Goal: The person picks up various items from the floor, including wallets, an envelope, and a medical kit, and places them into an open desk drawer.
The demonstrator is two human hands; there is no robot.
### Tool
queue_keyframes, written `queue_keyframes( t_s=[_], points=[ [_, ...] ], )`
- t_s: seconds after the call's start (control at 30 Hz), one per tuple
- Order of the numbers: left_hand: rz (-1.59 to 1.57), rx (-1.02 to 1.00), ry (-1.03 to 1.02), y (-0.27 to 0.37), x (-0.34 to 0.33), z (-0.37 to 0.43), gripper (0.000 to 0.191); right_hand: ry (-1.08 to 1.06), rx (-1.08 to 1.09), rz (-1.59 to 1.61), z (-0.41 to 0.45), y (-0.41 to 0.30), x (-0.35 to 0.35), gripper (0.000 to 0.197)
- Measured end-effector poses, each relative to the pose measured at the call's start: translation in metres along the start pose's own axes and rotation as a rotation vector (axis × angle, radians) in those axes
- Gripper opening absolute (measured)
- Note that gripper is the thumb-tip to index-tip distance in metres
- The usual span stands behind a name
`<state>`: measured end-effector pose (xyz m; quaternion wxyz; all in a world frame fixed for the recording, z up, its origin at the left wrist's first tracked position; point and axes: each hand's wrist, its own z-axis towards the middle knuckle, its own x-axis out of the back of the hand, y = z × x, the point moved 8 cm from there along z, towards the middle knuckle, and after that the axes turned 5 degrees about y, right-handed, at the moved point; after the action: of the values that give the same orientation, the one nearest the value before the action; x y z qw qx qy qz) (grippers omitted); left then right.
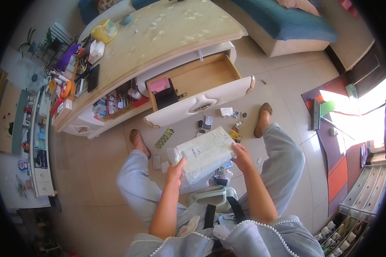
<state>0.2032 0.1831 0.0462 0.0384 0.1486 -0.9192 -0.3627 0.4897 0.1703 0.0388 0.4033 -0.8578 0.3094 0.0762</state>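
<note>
A white packet bearing print (206, 152), seemingly paper in clear plastic, is held over my lap. My left hand (175, 172) grips its near left edge, thumb on top. At the right edge, my right hand (243, 156) pinches it the same way. Past the packet, an open drawer (209, 70) holds a pink item (160, 84) and a black pouch (167, 99) at its left end. On the floor between my feet lie a green patterned strip (165, 138), a white card (226, 111), a black key fob (200, 124) and a yellow item (235, 136), partly hidden.
A pale plastic stool (230, 192) is under me. Left of the drawer, a cabinet compartment (119, 102) is packed with boxes and bottles. Clutter and a yellow container (104, 31) line the tabletop's left side. A broom (316, 114) and shoe rack (357, 208) stand at right.
</note>
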Motion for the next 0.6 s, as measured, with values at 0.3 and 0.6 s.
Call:
queue_keyframes(
  t_s=[0.3,0.6],
  points=[
    [-0.373,0.069,-0.049,-0.002,-0.009,-0.002,0.043,-0.262,0.23,-0.33,-0.024,-0.007,-0.023,0.02],
    [-0.44,-0.013,-0.15,0.011,-0.023,-0.035,0.043,0.141,0.224,-0.91,0.001,0.02,0.013,0.019]
  ],
)
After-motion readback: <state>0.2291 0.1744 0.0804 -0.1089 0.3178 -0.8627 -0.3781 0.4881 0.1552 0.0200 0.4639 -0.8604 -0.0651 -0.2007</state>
